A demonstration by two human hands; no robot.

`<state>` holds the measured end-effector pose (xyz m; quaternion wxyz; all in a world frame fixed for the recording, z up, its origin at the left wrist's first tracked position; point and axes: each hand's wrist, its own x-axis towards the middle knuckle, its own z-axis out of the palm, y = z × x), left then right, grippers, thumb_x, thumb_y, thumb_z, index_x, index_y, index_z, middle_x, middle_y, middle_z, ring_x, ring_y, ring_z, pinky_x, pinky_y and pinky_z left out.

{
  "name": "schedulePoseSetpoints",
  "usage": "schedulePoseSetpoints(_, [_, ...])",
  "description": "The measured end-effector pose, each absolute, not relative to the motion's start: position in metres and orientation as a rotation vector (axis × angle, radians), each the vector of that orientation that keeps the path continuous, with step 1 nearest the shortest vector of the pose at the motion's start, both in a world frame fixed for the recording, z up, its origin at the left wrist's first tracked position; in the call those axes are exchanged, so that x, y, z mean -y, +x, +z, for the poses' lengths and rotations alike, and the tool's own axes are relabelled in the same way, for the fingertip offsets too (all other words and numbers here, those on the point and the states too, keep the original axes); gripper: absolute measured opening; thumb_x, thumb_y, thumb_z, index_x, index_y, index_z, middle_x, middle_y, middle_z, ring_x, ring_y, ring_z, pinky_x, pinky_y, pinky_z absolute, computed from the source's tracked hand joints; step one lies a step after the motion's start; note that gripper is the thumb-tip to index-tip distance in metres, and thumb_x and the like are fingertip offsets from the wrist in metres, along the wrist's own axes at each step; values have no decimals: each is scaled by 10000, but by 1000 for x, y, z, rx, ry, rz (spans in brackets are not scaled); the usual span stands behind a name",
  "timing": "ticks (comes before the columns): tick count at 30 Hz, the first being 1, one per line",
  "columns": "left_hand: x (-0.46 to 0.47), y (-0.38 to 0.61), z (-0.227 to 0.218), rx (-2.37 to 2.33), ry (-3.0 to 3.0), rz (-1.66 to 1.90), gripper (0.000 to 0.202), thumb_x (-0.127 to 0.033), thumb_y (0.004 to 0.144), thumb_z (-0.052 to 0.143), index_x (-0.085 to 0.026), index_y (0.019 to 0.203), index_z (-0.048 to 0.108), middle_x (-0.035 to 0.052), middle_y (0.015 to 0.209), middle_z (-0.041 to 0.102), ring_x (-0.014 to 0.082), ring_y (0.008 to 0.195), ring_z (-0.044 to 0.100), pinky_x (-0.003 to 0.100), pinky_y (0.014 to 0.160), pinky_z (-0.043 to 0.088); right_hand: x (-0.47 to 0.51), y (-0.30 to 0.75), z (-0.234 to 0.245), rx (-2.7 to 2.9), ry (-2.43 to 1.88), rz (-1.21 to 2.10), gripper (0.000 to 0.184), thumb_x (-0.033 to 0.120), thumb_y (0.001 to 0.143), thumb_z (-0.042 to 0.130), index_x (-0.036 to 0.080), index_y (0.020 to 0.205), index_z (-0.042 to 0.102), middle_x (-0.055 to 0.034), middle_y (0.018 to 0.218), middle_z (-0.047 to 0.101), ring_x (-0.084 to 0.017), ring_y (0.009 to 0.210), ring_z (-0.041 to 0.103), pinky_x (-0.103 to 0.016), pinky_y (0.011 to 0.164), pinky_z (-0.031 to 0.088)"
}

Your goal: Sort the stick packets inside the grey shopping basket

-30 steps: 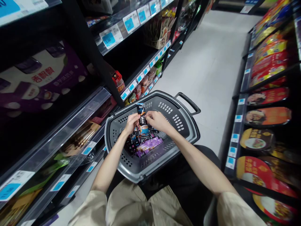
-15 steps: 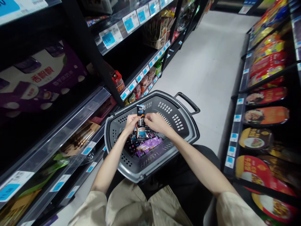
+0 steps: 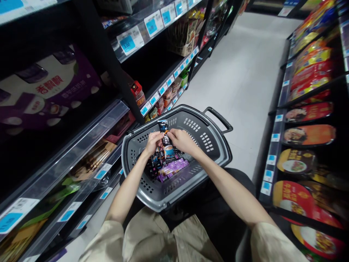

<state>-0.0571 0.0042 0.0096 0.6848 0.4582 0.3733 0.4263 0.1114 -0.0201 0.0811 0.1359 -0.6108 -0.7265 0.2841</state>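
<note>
A slim black sachet (image 3: pixel 168 148) with a blue-and-white cup picture is held over the grey shopping basket (image 3: pixel 218 154). My left hand (image 3: pixel 154 142) pinches its left edge near the upper part. From the other side, my right hand (image 3: pixel 181 139) grips it with thumb and fingers. Beneath both hands, several purple sachets (image 3: pixel 174 169) lie in the basket, with dark sachets (image 3: pixel 154 163) beside them. What the dark packs' labels say cannot be read.
On the left, shelves carry a purple carton (image 3: pixel 49 91) and price tags. Bowl-shaped packs (image 3: pixel 296 165) and bagged goods (image 3: pixel 313 69) line the right shelf. A pale floor aisle (image 3: pixel 231 65) runs between; the basket's handle (image 3: pixel 220 118) sticks out at its far right.
The sachet has tilted, its lower end swinging slightly right. My right hand has shifted a little left and up, closer to my left hand.
</note>
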Motion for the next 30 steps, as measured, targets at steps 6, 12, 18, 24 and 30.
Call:
schedulePoseSetpoints(6, [-1, -55, 11, -774, 1021, 959, 576, -653, 757, 755, -183, 537, 505, -29, 410, 446, 95, 395, 443, 249, 461, 387, 19, 111, 79, 2169, -1860, 740, 333, 298, 1122, 380, 182, 1017, 673, -137, 1009, 787, -255, 986, 735, -288, 772, 382])
schedulePoseSetpoints(12, [-2, -55, 9, -763, 1011, 947, 541, -612, 732, 785, -184, 546, 512, -32, 410, 451, 97, 380, 440, 252, 446, 389, 21, 110, 83, 2180, -1891, 724, 333, 298, 1122, 375, 187, 1033, 676, -140, 988, 792, -274, 976, 745, -299, 754, 377])
schedulePoseSetpoints(18, [-3, -56, 8, -778, 1057, 943, 543, -608, 748, 772, -184, 531, 512, -36, 401, 444, 95, 379, 442, 247, 450, 388, 23, 110, 82, 2243, -1910, 671, 362, 331, 1126, 343, 187, 1090, 674, -153, 1026, 791, -290, 990, 748, -311, 758, 398])
schedulePoseSetpoints(24, [-3, -54, 6, -810, 1115, 946, 579, -635, 763, 765, -188, 518, 489, -45, 391, 429, 84, 361, 418, 238, 438, 373, 26, 109, 82, 2312, -1985, 567, 356, 307, 1123, 318, 167, 1158, 644, -170, 1043, 787, -324, 958, 758, -337, 725, 413])
schedulePoseSetpoints(30, [-3, -54, 6, -846, 1145, 946, 610, -661, 760, 770, -196, 515, 461, -52, 402, 421, 77, 365, 409, 236, 436, 355, 27, 110, 82, 2340, -1975, 563, 355, 282, 1118, 304, 159, 1166, 633, -181, 1038, 782, -336, 964, 756, -350, 732, 429])
